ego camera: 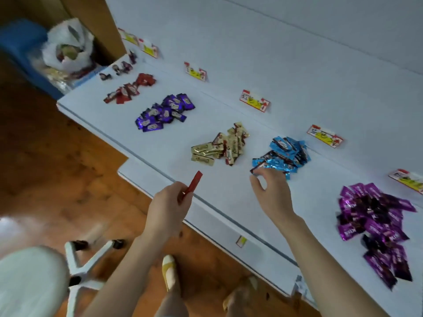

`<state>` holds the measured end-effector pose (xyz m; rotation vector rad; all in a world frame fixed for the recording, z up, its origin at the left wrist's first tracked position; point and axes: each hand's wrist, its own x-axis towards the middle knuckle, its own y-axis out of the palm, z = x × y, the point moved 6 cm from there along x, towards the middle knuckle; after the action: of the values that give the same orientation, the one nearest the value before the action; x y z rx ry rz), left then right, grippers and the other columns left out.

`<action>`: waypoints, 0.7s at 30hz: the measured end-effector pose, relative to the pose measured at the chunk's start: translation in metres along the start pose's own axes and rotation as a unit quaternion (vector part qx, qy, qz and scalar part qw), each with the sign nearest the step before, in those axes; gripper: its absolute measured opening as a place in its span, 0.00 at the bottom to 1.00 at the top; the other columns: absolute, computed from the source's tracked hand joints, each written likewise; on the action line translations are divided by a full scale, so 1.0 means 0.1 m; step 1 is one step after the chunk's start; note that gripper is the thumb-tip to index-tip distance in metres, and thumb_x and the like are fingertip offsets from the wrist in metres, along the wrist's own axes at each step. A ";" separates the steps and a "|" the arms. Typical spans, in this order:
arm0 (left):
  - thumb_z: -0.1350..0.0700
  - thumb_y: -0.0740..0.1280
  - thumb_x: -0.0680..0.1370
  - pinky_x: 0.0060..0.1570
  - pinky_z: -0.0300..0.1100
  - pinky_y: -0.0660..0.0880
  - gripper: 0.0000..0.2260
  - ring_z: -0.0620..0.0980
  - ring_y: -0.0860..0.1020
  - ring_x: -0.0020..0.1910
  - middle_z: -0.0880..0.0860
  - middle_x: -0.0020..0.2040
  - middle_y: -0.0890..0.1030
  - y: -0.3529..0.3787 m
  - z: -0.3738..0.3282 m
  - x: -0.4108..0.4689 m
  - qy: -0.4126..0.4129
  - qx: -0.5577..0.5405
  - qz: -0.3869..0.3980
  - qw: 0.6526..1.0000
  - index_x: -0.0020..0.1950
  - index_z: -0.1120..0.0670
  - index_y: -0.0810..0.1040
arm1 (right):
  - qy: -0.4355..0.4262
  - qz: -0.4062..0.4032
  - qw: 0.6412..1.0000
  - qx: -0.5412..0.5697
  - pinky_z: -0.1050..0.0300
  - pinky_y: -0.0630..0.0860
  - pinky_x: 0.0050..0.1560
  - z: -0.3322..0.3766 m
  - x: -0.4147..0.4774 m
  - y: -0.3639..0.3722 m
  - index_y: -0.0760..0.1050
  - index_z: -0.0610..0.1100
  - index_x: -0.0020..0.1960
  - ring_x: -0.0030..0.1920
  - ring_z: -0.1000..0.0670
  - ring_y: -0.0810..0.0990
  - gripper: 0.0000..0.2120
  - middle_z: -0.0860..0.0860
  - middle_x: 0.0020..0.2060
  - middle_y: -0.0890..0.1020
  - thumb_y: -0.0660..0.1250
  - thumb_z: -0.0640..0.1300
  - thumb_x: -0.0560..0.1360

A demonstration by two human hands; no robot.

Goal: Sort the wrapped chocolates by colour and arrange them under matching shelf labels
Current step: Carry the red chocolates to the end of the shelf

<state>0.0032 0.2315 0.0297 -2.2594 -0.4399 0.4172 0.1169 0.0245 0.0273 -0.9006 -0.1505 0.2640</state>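
On the white shelf (229, 106) lie separate heaps of wrapped chocolates: red (130, 88), dark blue (164, 112), gold (223, 146), light blue (283, 154) and magenta (375, 220). Behind each heap stands a red and yellow label, such as the one (254, 100) behind the gold heap. My left hand (168, 209) pinches a red wrapped chocolate (191, 187) above the shelf's front edge. My right hand (271, 191) pinches a light blue chocolate (259, 167) at the near edge of the light blue heap.
A white plastic bag (67, 46) of sweets sits on a blue crate (20, 42) past the shelf's far left end. A few dark sweets (119, 68) lie near that end. A white swivel stool (34, 280) stands on the wooden floor at lower left.
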 end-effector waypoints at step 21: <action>0.57 0.68 0.76 0.27 0.37 0.69 0.02 0.45 0.73 0.29 0.45 0.32 0.74 -2.22 1.98 1.55 -0.071 -0.050 -0.126 0.988 0.44 0.54 0.77 | -0.076 0.084 0.990 0.082 0.65 0.70 0.51 2.85 1.66 2.17 0.77 0.39 0.55 0.52 0.51 0.75 0.10 0.47 0.50 0.80 0.63 0.41 0.77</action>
<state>0.0164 0.5664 0.0456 -2.2394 -0.8269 0.4336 0.1723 0.4158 0.0337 -0.7310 -0.1918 0.4945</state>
